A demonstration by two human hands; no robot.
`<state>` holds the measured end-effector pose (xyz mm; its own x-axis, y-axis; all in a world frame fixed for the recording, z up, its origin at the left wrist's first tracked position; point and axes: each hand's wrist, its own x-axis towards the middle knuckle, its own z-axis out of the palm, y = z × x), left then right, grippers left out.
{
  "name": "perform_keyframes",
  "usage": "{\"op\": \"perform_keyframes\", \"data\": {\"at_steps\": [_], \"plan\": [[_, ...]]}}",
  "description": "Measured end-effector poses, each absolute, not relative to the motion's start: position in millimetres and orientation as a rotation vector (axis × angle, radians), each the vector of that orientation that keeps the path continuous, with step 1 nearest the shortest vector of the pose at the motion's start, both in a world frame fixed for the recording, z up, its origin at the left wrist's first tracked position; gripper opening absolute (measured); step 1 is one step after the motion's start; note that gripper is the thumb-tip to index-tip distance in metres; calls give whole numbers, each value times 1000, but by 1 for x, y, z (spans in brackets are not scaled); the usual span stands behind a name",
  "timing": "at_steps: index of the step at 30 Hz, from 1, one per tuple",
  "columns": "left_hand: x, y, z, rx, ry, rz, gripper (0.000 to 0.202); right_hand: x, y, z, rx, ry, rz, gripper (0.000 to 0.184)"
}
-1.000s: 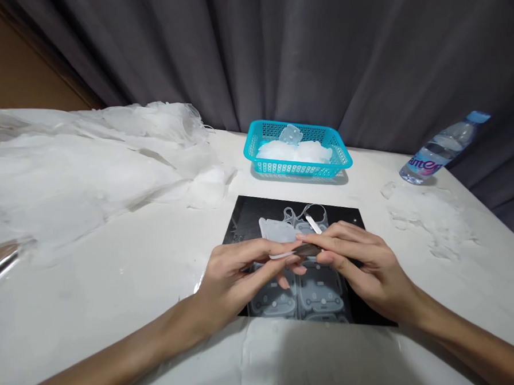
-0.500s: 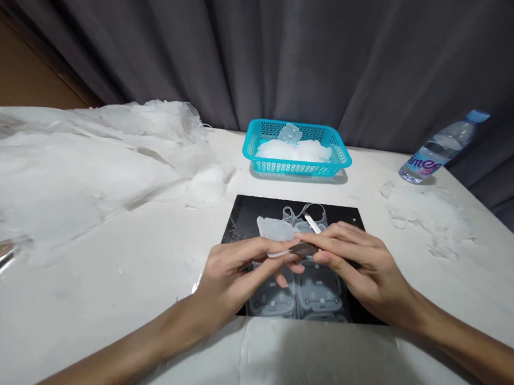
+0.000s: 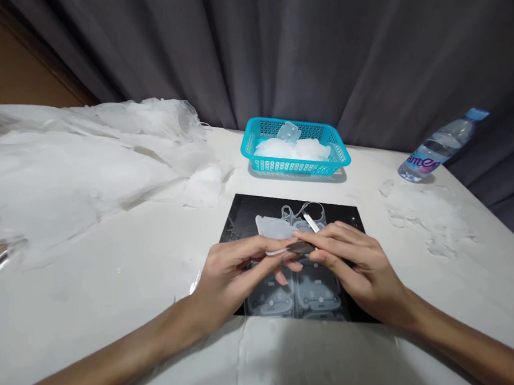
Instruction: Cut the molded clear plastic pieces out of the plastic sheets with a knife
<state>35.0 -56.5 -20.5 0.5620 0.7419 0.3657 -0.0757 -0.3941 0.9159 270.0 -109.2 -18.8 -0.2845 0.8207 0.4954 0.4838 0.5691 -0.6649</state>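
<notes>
Both my hands meet over a black mat (image 3: 241, 216) at the table's middle. My left hand (image 3: 239, 274) pinches a translucent white plastic piece (image 3: 274, 229) between thumb and fingers. My right hand (image 3: 351, 262) is closed on a thin dark tool with a pale tip (image 3: 310, 223), its point against the piece's right edge. Under the hands, a sheet of the same translucent moulded pieces (image 3: 303, 290) lies on the mat.
A turquoise basket (image 3: 294, 163) holding several loose translucent pieces stands behind the mat. A heap of clear plastic film (image 3: 78, 161) covers the left of the white table. Plastic scraps (image 3: 430, 218) lie at the right, a water bottle (image 3: 442, 145) beyond them. Grey curtain behind.
Nothing has visibly changed beyond a slight shift of the view; both hands keep the same grip on the piece and the tool.
</notes>
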Motion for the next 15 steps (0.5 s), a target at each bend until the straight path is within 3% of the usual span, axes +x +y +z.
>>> {"op": "perform_keyframes", "data": {"at_steps": [15], "plan": [[36, -56, -18, 1807, 543, 1026, 21, 271, -108, -20, -1040, -1962, 443, 42]]}}
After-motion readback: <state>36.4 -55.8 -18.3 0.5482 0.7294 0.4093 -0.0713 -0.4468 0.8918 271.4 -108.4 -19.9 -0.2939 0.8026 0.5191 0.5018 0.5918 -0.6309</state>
